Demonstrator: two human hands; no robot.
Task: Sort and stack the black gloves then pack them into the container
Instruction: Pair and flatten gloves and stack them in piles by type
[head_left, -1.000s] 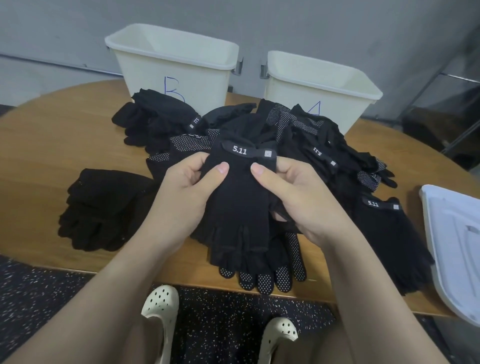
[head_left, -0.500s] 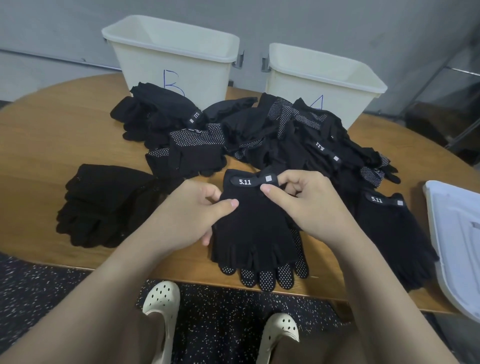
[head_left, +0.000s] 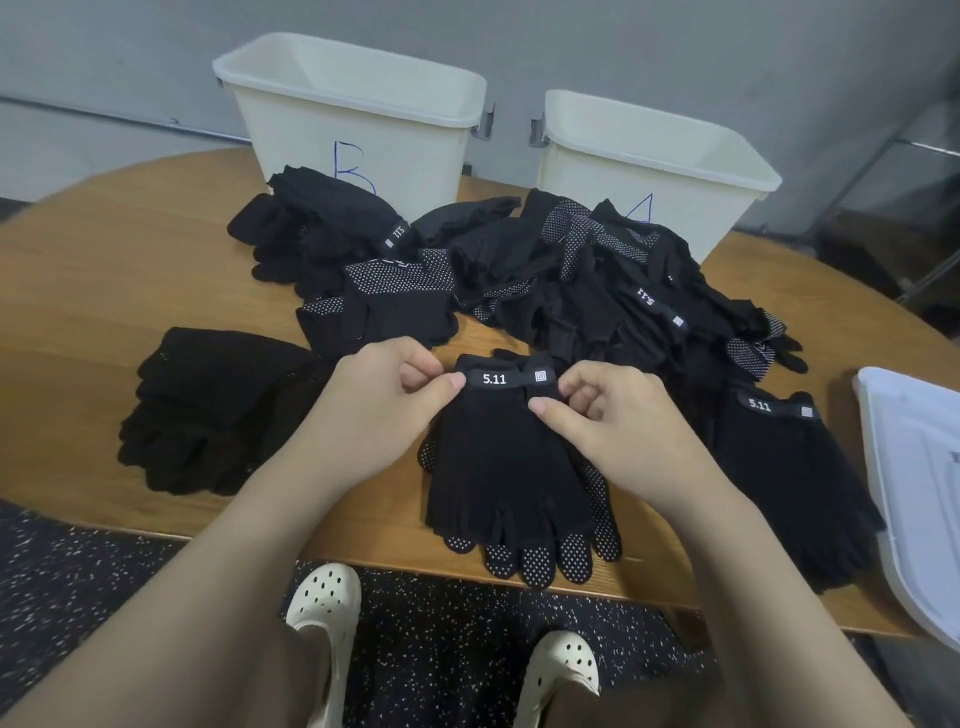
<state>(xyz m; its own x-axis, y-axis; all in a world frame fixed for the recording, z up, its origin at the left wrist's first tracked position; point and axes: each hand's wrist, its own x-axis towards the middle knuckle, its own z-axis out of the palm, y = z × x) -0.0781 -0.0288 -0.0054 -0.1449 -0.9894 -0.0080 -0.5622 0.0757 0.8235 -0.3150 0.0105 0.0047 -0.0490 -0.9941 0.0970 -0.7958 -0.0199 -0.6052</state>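
Observation:
A black glove (head_left: 501, 462) with a "5.11" cuff label lies flat near the table's front edge, on top of a dotted-palm glove (head_left: 540, 561) whose fingertips stick out below it. My left hand (head_left: 382, 410) pinches the cuff's left corner. My right hand (head_left: 613, 421) pinches the cuff's right corner. A loose heap of black gloves (head_left: 545, 270) covers the middle of the table. Stacked gloves (head_left: 208, 405) lie at the left, and another stack (head_left: 789, 467) with a "5.11" label at the right. Two cream containers stand behind: B (head_left: 363, 119) and A (head_left: 675, 171).
The round wooden table (head_left: 104, 270) has bare wood at its far left. A white lid (head_left: 914, 467) overhangs the right edge. My feet in white clogs (head_left: 322, 613) stand on the speckled floor below the front edge.
The glove came down from in front of me and now lies flat on the dotted glove. Both hands slid up from its middle to the cuff corners.

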